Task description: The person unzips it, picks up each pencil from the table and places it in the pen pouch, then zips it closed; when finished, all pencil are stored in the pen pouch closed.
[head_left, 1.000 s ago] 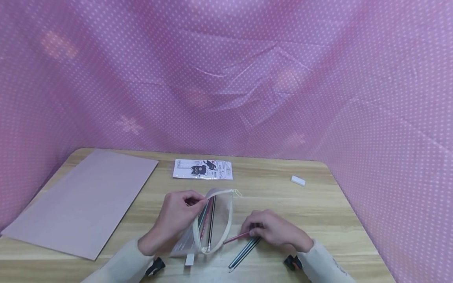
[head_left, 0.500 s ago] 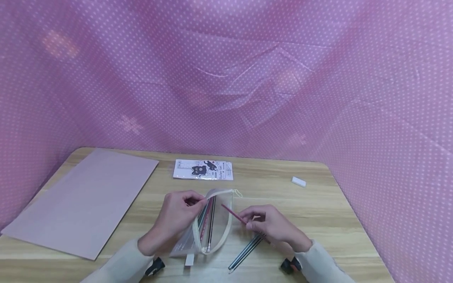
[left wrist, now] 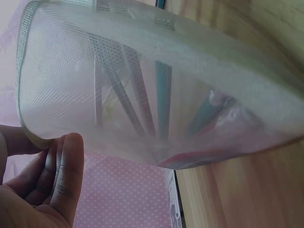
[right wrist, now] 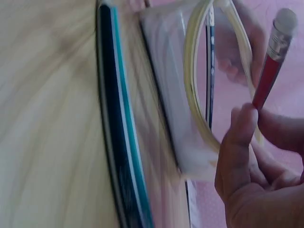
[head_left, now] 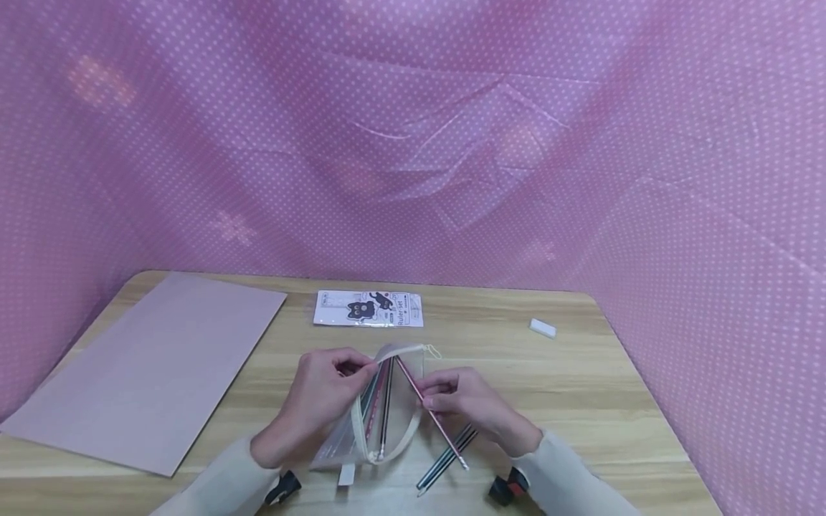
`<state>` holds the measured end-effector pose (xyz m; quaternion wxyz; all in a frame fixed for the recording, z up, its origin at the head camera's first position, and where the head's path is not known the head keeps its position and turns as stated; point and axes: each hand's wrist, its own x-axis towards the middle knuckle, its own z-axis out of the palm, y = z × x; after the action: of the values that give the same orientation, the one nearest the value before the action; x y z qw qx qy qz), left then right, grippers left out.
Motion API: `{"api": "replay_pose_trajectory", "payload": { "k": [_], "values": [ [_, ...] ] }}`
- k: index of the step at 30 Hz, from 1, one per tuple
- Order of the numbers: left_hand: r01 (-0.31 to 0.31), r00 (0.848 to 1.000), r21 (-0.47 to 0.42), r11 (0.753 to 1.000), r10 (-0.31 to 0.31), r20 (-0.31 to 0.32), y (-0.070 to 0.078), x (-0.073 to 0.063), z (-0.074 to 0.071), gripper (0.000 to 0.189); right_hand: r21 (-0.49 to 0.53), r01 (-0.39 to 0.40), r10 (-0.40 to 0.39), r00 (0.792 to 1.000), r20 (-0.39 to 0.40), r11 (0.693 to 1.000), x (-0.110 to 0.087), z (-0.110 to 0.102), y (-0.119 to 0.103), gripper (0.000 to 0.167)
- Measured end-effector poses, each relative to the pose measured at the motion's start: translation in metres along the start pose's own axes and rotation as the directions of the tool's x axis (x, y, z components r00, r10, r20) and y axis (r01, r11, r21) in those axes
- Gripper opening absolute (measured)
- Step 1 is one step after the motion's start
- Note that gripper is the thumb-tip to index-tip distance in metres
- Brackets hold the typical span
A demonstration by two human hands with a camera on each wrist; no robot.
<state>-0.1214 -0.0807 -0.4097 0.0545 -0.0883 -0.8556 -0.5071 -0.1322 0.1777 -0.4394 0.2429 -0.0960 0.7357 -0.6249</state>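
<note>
A translucent mesh pencil pouch (head_left: 340, 446) with a pale zipper rim stands with its mouth gaping toward the right. My left hand (head_left: 325, 387) pinches the upper edge of that mouth between thumb and fingers. Several pencils (head_left: 373, 410) lie inside, seen through the mesh in the left wrist view. My right hand (head_left: 467, 403) pinches a red pencil (head_left: 445, 435) around its middle; its far end is in the pouch opening and its eraser end points down toward me. Below the right hand, dark green pencils (head_left: 440, 469) lie on the table, partly crossed by the red one.
A packaged ruler set (head_left: 369, 309) lies behind the pouch. A white eraser (head_left: 543, 328) sits at the back right of the wooden table (head_left: 503, 330). On the left lies a large pinkish-grey sheet (head_left: 155, 373). A pink dotted curtain (head_left: 413, 179) surrounds the table.
My right hand has lifted the red pencil, swung it round, and moved left so its far end enters the pouch mouth. The left hand stays on the pouch rim.
</note>
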Motion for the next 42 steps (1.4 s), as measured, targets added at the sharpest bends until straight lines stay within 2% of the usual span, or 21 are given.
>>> {"api": "replay_pose_trajectory", "payload": {
  "k": [5,9,18,24,35,42],
  "values": [
    [-0.010,1.000,-0.004,1.000,0.010,0.006,-0.001,0.000,0.001,0.009,0.143,-0.021,0.026,0.999,-0.030,0.990,0.009,0.013,-0.002,0.041],
    [-0.017,1.000,-0.018,1.000,0.017,0.011,0.000,-0.001,0.002,0.009,0.195,-0.002,0.017,0.997,-0.075,0.981,0.013,0.020,-0.004,0.044],
    [0.022,0.999,-0.055,0.998,-0.020,0.035,0.004,-0.004,0.005,0.003,0.178,0.019,0.005,0.991,-0.134,0.984,0.020,0.037,-0.009,0.049],
    [0.018,0.999,-0.035,0.999,-0.017,0.030,0.005,-0.005,0.006,0.006,0.188,0.040,-0.009,0.987,-0.159,0.981,0.023,0.047,-0.009,0.047],
    [0.070,0.997,-0.060,0.996,-0.068,0.043,0.004,-0.005,0.005,0.005,0.197,0.063,-0.037,0.991,-0.130,0.978,0.021,0.052,-0.005,0.049],
    [0.056,0.998,-0.049,0.997,-0.056,0.014,0.002,-0.001,0.001,0.006,0.254,0.121,-0.092,0.988,-0.126,0.959,0.015,0.047,-0.009,0.049]
  ]
}}
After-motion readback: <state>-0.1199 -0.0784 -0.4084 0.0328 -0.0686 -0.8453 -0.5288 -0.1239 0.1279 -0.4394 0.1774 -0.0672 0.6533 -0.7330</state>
